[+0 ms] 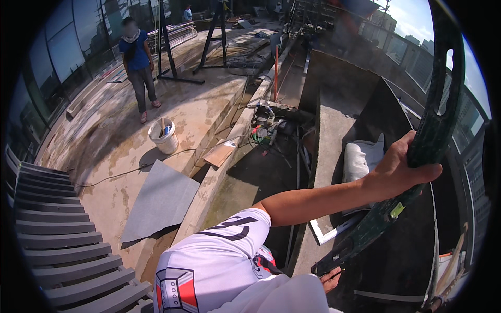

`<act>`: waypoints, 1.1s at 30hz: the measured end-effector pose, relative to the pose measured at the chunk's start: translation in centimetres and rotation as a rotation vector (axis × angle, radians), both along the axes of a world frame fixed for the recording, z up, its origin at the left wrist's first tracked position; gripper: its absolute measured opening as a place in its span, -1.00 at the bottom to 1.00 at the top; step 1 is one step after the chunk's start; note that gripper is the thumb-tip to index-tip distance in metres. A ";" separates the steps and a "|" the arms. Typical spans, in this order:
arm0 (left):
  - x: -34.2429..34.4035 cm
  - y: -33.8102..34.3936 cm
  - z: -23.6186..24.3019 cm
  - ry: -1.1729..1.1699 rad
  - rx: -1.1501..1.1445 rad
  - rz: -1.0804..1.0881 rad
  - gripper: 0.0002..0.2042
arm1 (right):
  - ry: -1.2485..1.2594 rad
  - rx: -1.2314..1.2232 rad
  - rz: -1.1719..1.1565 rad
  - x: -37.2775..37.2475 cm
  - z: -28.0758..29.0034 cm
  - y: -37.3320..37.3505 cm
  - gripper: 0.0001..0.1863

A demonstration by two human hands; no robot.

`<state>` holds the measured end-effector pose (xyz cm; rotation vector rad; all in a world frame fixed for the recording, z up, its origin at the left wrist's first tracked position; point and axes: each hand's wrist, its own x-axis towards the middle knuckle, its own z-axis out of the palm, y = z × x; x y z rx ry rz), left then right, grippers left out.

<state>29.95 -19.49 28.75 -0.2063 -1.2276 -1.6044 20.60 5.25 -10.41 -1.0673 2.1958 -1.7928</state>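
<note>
A long dark green spirit level [437, 130] with a yellow-green vial slants up across the right side, bent by the lens. My left hand [389, 169] is closed on its upper part, the thumb sticking out across it and most fingers hidden behind. At the level's lower end, my right hand [331, 280] grips near the tip, partly covered by the level and my white clothing. Beneath my left forearm, a white sack [360, 159] lies beside the dark panel [383, 112], and a white angled frame piece [326, 237] rests on the concrete ledge [331, 125].
A person in a blue shirt [136, 57] stands at the far left. A white bucket [164, 136] with tools, a grey slab [162, 198] and a cable lie on the paving. Grey slats [57, 224] line the left. Hoses and pipes [269, 130] crowd the trench.
</note>
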 end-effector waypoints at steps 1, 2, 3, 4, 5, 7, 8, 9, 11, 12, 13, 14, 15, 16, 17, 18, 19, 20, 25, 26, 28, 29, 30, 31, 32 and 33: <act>0.0 0.0 0.0 0.002 -0.001 0.007 -0.49 | 0.004 0.000 0.015 0.2 0.1 0.1 -0.60; -0.1 -0.2 -0.1 0.009 -0.018 0.068 -0.48 | 0.006 0.002 0.034 0.3 0.2 -0.1 -0.60; -0.6 -0.1 -0.1 0.019 -0.030 0.114 -0.48 | 0.006 0.005 0.038 0.2 0.3 0.4 -0.60; -0.9 -0.1 -0.1 0.028 -0.042 0.162 -0.48 | 0.009 0.011 0.042 0.1 0.4 0.6 -0.60; -1.1 -0.3 -0.2 0.001 -0.038 0.164 -0.47 | 0.005 0.005 0.052 0.0 0.4 0.8 -0.61; -1.4 -0.9 -0.3 -0.051 -0.030 0.167 -0.46 | 0.024 -0.001 0.057 -0.4 0.3 1.2 -0.61; -2.0 -1.3 -0.3 -0.057 -0.026 0.175 -0.45 | 0.082 0.005 0.024 -0.9 -0.4 0.7 -0.62; -2.4 -1.8 -0.4 -0.063 -0.032 0.190 -0.45 | 0.139 0.012 -0.007 -1.3 -0.9 0.2 -0.62; -3.0 -2.5 -0.4 -0.114 -0.070 0.202 -0.44 | 0.079 0.025 -0.056 -1.2 -0.7 -1.5 -0.62; -2.9 -2.8 -0.3 -0.160 -0.104 0.199 -0.45 | 0.131 0.029 -0.070 -1.4 0.0 -2.2 -0.61; -3.2 -3.3 -0.2 -0.204 -0.138 0.194 -0.45 | 0.183 0.033 -0.088 -1.7 0.4 -2.5 -0.61; -3.4 -4.1 -0.4 -0.214 -0.168 0.180 -0.45 | 0.188 0.017 -0.076 -1.5 0.2 -3.6 -0.60; -3.9 -4.7 -0.7 -0.217 -0.195 0.146 -0.45 | 0.199 0.001 -0.086 -1.5 0.3 -4.3 -0.60; -4.4 -5.2 -0.7 -0.219 -0.222 0.112 -0.46 | 0.211 -0.015 -0.097 -1.5 0.4 -4.9 -0.59; -4.9 -5.8 -0.6 -0.247 -0.197 -0.002 -0.42 | 0.209 -0.008 -0.106 -1.6 0.2 -5.6 -0.59; -5.4 -6.2 -0.5 -0.253 -0.190 -0.043 -0.39 | 0.200 0.002 -0.111 -1.5 -0.1 -6.8 -0.58; -5.9 -6.5 -0.5 -0.259 -0.182 -0.084 -0.37 | 0.183 0.016 -0.114 -1.4 -0.2 -8.2 -0.58; -6.5 -7.0 -0.5 -0.266 -0.175 -0.122 -0.34 | 0.172 0.030 -0.114 -1.4 -0.4 -9.0 -0.57; -10.6 -9.8 -2.4 -0.252 -0.232 -0.180 -0.21 | 0.117 0.113 -0.098 -2.5 -2.6 -11.6 -0.54; -10.6 -10.5 -2.0 -0.287 -0.245 -0.192 -0.18 | 0.110 0.122 -0.087 -2.8 -3.2 -12.1 -0.54; -11.4 -11.2 -2.7 -0.302 -0.232 -0.173 -0.13 | 0.093 0.167 -0.067 -3.5 -4.4 -11.7 -0.53; -12.1 -11.7 -2.9 -0.286 -0.240 -0.137 -0.11 | 0.082 0.182 -0.064 -3.9 -4.9 -11.2 -0.52; -13.4 -11.5 -2.9 -0.264 -0.267 -0.118 -0.09 | 0.077 0.183 -0.091 -4.5 -5.2 -10.6 -0.51; -14.7 -11.0 -3.2 -0.206 -0.209 -0.157 -0.08 | 0.070 0.204 -0.132 -4.5 -5.6 -9.6 -0.51; -14.2 -11.7 -3.5 -0.175 -0.182 -0.130 -0.08 | 0.069 0.222 -0.060 -4.4 -5.0 -10.7 -0.49; -15.4 -11.6 -3.7 -0.126 -0.164 -0.171 -0.08 | 0.067 0.248 -0.078 -4.4 -4.5 -10.4 -0.47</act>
